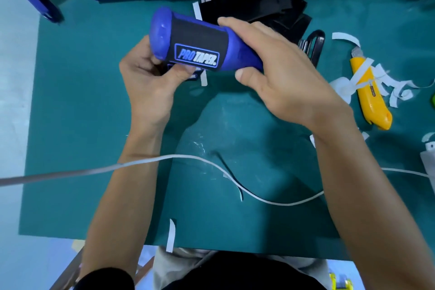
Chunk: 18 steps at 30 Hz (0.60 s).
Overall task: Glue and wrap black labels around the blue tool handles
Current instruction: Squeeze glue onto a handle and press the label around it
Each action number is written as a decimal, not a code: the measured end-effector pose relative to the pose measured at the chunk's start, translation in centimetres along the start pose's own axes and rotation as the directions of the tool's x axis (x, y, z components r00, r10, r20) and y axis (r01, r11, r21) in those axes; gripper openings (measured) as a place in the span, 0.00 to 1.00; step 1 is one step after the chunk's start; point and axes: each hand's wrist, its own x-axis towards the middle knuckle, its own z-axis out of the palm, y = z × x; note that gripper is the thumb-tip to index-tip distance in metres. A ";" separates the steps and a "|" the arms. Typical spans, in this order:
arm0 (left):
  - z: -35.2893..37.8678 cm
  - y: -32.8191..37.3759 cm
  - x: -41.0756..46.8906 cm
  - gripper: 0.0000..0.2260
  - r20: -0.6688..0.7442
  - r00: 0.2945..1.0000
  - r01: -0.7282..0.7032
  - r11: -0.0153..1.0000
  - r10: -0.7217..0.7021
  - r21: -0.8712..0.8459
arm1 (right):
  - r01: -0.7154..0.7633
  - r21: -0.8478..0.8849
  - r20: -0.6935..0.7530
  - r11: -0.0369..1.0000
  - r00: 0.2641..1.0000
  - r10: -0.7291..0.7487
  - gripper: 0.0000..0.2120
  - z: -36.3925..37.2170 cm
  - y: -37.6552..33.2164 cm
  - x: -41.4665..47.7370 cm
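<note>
While the black label (197, 40) sits around the blue handle (237, 54), I think it is best to pull it tight and keep its edges level, so the seam closes without wrinkles. The left hand (146, 77) curls under the rounded end, thumb on the loose flap; the right hand (277, 66) grips the narrow end. Both hold the handle above the bench (94, 125), near its centre. Its long axis runs from 10 o'clock to 4 o'clock, and the rounded end points to 10 o'clock.
</note>
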 end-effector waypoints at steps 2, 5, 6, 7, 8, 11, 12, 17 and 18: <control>-0.9 0.6 0.5 0.07 0.004 0.997 -0.071 0.996 0.072 -0.048 | 0.010 0.047 0.065 0.999 0.998 -0.013 0.33 -0.5 -0.9 -0.4; -1.5 1.6 0.9 0.07 0.004 0.995 -0.101 0.985 0.103 -0.143 | -0.004 0.184 0.148 0.983 0.989 -0.024 0.32 -0.5 -2.0 -0.7; -1.6 1.7 0.9 0.08 -0.009 0.997 -0.079 0.980 0.079 -0.184 | 0.005 0.247 0.170 0.969 0.984 -0.048 0.31 -0.2 -2.1 -0.7; -1.5 1.7 0.9 0.10 -0.027 0.999 -0.042 0.974 0.037 -0.223 | 0.023 0.311 0.182 0.950 0.980 -0.083 0.29 0.2 -2.2 -0.8; -1.3 1.6 0.8 0.13 -0.044 0.999 0.012 0.966 -0.024 -0.258 | 0.037 0.372 0.187 0.927 0.976 -0.114 0.25 0.6 -2.2 -0.8; -0.4 1.2 0.6 0.25 -0.079 0.981 0.140 0.932 -0.176 -0.334 | -0.027 0.506 0.228 0.862 0.968 -0.104 0.13 1.3 -1.7 -1.0; 0.0 1.1 0.5 0.28 -0.075 0.977 0.163 0.929 -0.198 -0.331 | -0.067 0.541 0.247 0.839 0.965 -0.082 0.11 1.4 -1.4 -1.1; 0.4 1.0 0.2 0.14 0.019 0.967 0.243 0.900 -0.254 -0.363 | -0.254 0.721 0.301 0.645 0.953 0.039 0.12 1.8 -0.1 -2.1; 0.5 1.2 0.2 0.14 0.014 0.962 0.258 0.897 -0.272 -0.359 | -0.275 0.742 0.298 0.612 0.952 0.067 0.11 1.9 0.2 -2.3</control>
